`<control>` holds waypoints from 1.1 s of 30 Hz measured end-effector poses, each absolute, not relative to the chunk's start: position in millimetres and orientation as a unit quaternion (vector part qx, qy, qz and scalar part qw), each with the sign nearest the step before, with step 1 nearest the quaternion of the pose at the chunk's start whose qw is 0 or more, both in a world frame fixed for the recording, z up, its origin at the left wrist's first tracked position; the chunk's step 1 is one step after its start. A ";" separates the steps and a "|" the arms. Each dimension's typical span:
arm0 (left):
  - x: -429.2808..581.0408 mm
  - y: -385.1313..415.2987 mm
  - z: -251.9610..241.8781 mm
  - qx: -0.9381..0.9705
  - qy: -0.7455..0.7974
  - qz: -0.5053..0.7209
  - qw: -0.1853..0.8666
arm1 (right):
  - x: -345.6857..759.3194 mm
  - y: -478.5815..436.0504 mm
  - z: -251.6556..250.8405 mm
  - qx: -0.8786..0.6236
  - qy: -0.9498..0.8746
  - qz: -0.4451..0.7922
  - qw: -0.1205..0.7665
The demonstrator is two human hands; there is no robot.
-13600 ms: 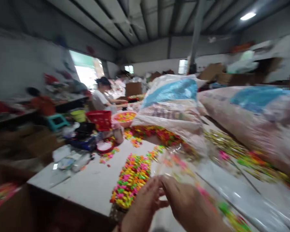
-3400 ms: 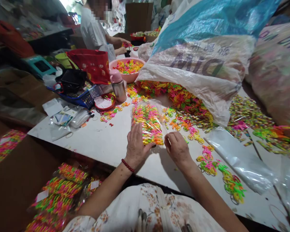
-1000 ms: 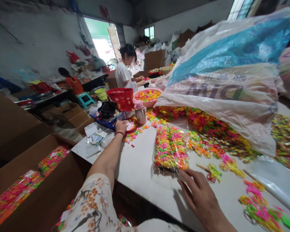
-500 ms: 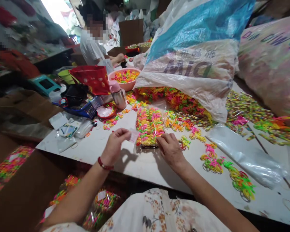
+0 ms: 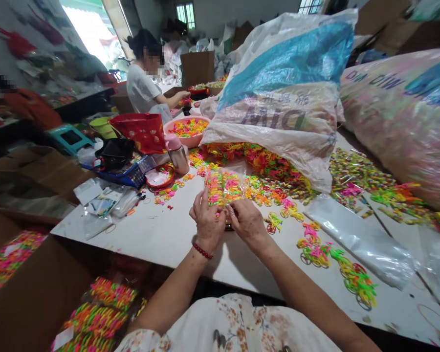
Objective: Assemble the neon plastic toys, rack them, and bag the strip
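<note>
A clear plastic bag (image 5: 225,182) packed with rows of small neon plastic bicycles lies on the white table in front of me. My left hand (image 5: 208,220) is over its near left part, fingers curled and thumb toward the middle. My right hand (image 5: 247,220) pinches the bag's near edge, its fingertips almost touching the left thumb. The hands cover most of that edge, and a dark strip shows just below it. No paper slip is visible in my left hand. Loose toy bicycles (image 5: 273,222) lie right of my right hand.
A large woven sack (image 5: 278,102) spills toy bicycles behind the bag. Flat clear bags (image 5: 359,239) lie at right. A steel bottle (image 5: 178,155), a red dish (image 5: 160,177) and a blue basket (image 5: 126,175) stand left. Filled packs (image 5: 95,318) sit below the table. A co-worker (image 5: 143,78) sits beyond.
My left hand has moved right, from beside the bag onto it. The pale slip it held is now out of sight. My right hand has shifted slightly left along the near edge.
</note>
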State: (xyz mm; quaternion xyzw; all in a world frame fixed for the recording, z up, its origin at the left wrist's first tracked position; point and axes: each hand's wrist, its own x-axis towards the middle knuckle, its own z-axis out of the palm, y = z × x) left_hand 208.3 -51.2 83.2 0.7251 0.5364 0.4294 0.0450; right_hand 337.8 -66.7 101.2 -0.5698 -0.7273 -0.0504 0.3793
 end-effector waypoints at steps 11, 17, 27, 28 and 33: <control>207.8 -25.4 73.3 0.674 0.604 0.419 0.074 | 326.8 -79.5 96.4 -0.521 -0.783 -0.125 0.317; 192.3 -34.1 68.7 0.679 0.572 0.455 0.067 | 323.2 -111.7 83.8 -0.514 -0.787 -0.103 0.325; 138.0 -51.6 35.5 0.681 0.647 0.336 0.066 | 336.7 -110.7 60.6 -0.571 -0.766 -0.121 0.271; 135.6 -53.2 35.3 0.684 0.655 0.311 0.076 | 339.3 -109.1 59.6 -0.564 -0.772 -0.133 0.261; 135.5 -46.0 67.7 0.724 0.629 0.274 0.077 | 354.3 -92.7 80.6 -0.548 -0.784 -0.182 0.229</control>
